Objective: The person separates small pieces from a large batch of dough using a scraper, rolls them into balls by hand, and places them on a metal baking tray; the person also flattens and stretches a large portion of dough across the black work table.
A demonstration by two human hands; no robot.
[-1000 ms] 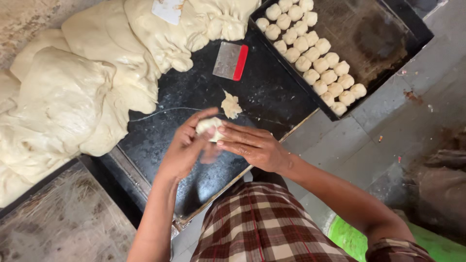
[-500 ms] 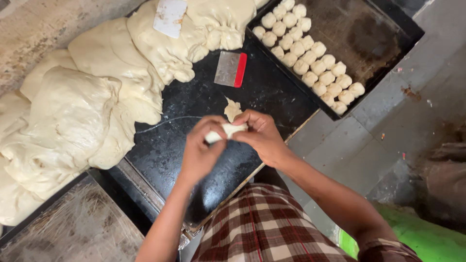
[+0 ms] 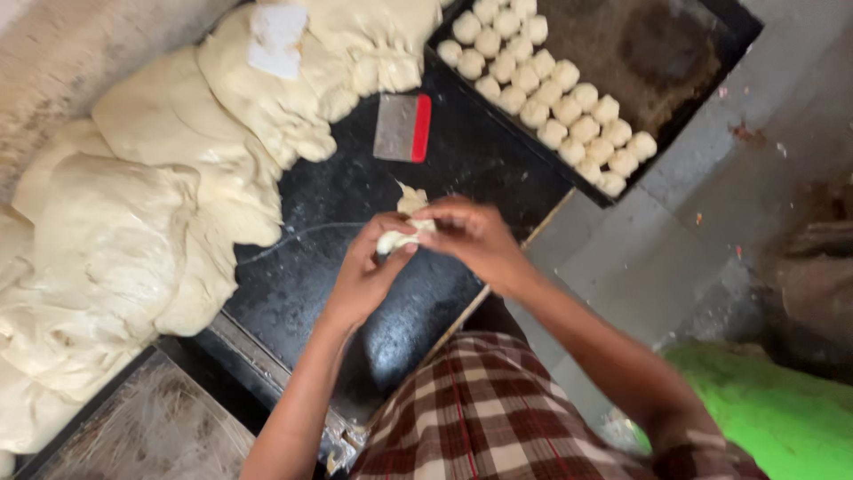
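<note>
A small pale lump of soft dough, uneven and perhaps slightly stretched in the blur, sits above the black oiled worktop, pinched between the left hand and the right hand, whose fingertips both clasp it, near a torn dough scrap.

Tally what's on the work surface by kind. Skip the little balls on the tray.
Trays: 2, the tray with balls and the bare tray
Scrapers: 1, the red-handled scraper
White cards: 1, the white card
Big heaps: 1, the dough heap
Small dough pieces: 2, the held piece between left hand and right hand, and the loose piece
Total: 7
</note>
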